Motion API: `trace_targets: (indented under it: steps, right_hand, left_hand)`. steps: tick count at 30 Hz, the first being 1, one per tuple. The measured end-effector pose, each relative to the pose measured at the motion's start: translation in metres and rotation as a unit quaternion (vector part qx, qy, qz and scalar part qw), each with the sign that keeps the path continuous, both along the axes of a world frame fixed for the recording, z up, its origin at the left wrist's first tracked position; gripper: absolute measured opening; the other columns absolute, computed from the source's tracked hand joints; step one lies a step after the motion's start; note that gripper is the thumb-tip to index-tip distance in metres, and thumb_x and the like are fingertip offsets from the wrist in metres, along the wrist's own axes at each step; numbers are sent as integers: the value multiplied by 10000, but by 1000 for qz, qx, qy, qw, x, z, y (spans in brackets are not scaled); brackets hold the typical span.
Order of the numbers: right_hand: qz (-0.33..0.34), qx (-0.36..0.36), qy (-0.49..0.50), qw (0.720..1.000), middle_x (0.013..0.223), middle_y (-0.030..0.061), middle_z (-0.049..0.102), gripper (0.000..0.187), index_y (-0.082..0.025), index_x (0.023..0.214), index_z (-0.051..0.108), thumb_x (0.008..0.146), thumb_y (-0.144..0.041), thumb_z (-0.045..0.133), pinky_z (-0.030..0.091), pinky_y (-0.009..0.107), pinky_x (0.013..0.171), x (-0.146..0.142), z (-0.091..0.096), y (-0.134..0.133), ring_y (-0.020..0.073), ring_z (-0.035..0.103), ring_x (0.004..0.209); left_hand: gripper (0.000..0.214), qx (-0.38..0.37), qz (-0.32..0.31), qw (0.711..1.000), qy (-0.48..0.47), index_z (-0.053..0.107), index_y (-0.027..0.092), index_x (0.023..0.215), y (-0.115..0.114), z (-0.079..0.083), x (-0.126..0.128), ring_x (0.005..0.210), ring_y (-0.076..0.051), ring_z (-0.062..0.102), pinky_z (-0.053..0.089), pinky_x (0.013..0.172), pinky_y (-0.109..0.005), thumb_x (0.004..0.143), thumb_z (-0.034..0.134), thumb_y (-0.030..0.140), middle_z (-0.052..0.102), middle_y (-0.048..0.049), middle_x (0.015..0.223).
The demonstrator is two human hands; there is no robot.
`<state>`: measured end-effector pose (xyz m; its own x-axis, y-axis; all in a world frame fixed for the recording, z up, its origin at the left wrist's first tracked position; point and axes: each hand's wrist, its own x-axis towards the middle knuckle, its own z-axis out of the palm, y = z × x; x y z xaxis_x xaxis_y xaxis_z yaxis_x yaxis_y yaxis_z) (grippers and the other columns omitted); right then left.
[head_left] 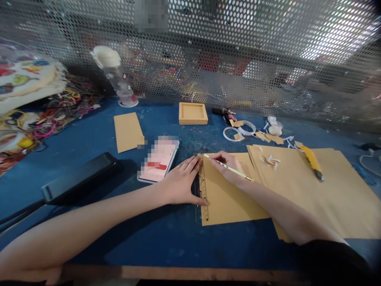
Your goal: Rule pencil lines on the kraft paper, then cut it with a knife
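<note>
Blue bench (166,246), perf. metal panel (208,33) behind. Brown card stack (342,198) on R; single card sheet (229,202) to its L, mid-bench. L hand (182,183) splayed flat on clear ruler (203,180) along sheet's L edge; R hand (228,163) pinching pencil (236,171), tip nr ruler's far end.

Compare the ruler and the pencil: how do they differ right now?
Look: the ruler is see-through; the pencil is opaque, pale with darker marks.
Pose: the ruler lies flat along the brown sheet's left edge; the pencil slants across to the right.
Hold: the left hand steadies the ruler; the right hand grips the pencil.
Shared: both are straight and slender.
</note>
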<state>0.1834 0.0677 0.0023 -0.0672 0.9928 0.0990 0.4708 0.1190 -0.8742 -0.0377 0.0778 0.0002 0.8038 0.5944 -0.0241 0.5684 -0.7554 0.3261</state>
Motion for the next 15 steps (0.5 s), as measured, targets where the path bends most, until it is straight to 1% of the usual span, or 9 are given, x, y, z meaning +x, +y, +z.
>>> trace_targets:
  steps: [5, 10, 13, 15]
  right_hand:
    - [-7, 0, 5, 1000, 869, 51, 708, 254, -163, 884, 659, 871, -410, 598, 454, 288, 700, 0, -1, 0, 174, 612, 754]
    - [-2, 13, -3, 1000, 879, 59, 712, 249, -158, 891, 661, 875, -396, 592, 467, 292, 711, -3, -2, -3, 184, 626, 772]
    - [-3, 18, -20, 1000, 879, 66, 717, 225, -167, 885, 667, 878, -375, 583, 485, 310, 722, -3, -1, -11, 199, 646, 781]
    - [9, 15, -47, 999, 888, 57, 719, 195, -185, 899, 677, 883, -350, 575, 491, 314, 731, -2, 1, -20, 202, 656, 796]
  left_hand:
    - [1310, 7, 2, 1000, -3, 104, 48, 1532, 0, 0, 0, 1456, -362, 108, 140, 1169, -458, 628, 420, 942, 125, -224, 1575]
    - [1327, -6, 7, 1000, 20, 113, 11, 1523, 0, 2, 1, 1458, -364, 78, 124, 1173, -454, 630, 402, 949, 81, -231, 1576]
    - [1344, -10, 7, 1000, 29, 103, -7, 1519, -1, 3, 1, 1460, -364, 61, 117, 1175, -453, 625, 408, 950, 57, -227, 1577]
    - [1346, -7, 7, 1000, 29, 102, -9, 1518, -1, 3, 2, 1461, -360, 54, 116, 1175, -450, 624, 412, 947, 55, -222, 1579]
